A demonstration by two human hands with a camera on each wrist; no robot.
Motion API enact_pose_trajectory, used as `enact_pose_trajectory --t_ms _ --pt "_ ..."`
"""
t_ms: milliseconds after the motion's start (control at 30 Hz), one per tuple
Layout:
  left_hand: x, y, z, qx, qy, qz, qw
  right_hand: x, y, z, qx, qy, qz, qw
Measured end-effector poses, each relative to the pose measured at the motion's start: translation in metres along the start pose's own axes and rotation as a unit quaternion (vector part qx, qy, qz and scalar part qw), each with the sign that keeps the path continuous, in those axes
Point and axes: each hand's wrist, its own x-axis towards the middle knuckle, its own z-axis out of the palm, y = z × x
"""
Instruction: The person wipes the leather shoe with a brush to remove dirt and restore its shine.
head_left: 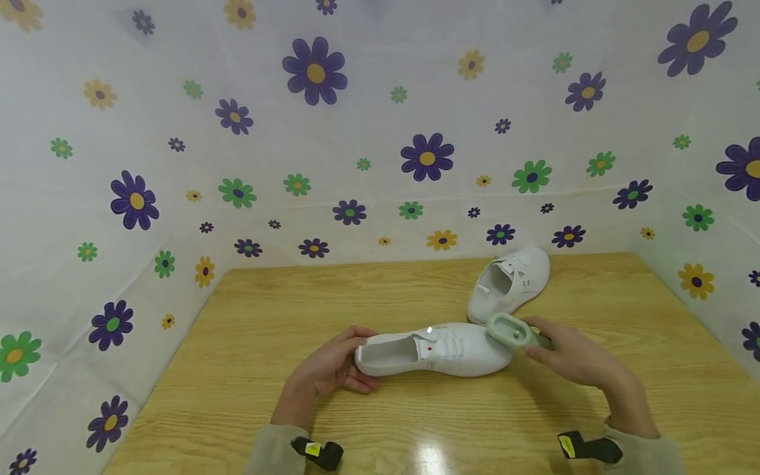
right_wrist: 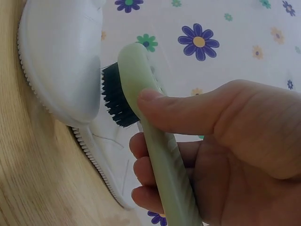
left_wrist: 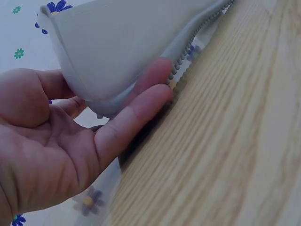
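Observation:
A white shoe (head_left: 469, 349) lies lengthwise before me, its toe pointing right. My left hand (head_left: 341, 363) grips it by the heel; in the left wrist view, the fingers (left_wrist: 136, 113) reach under the ridged sole and the heel is lifted off the wood. My right hand (head_left: 572, 353) holds a pale green scrub brush (head_left: 512, 331) by its handle, the thumb lying along the back of it. Dark bristles (right_wrist: 117, 96) face the shoe's toe, right at its surface in the right wrist view.
A second white shoe (head_left: 515, 280) rests on the wooden table (head_left: 297, 297), behind the toe of the first. Flower-printed white sheeting (head_left: 368, 119) closes off the back and both sides. Each sleeve carries a black strap (head_left: 320, 454).

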Motion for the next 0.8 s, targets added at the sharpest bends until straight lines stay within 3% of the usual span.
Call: enact_pose_trajectory --t_ms 133,333,567,800 --pt "0.001 0.000 -0.002 -0.011 -0.012 0.017 0.9997 0.000 -0.003 -0.002 0.000 0.016 -0.001 0.9999" --pt "0.003 0.000 0.000 -0.033 0.003 0.060 0.9976 0.000 -0.008 -0.004 0.009 0.033 -0.007 0.9994" --pt "0.002 0.002 -0.001 0.032 0.023 0.105 0.9936 0.004 -0.018 -0.004 0.001 0.045 -0.011 0.9989" --pt "0.003 -0.004 0.001 0.056 0.006 0.093 0.9941 0.005 -0.027 0.010 -0.003 0.053 -0.041 0.9978"
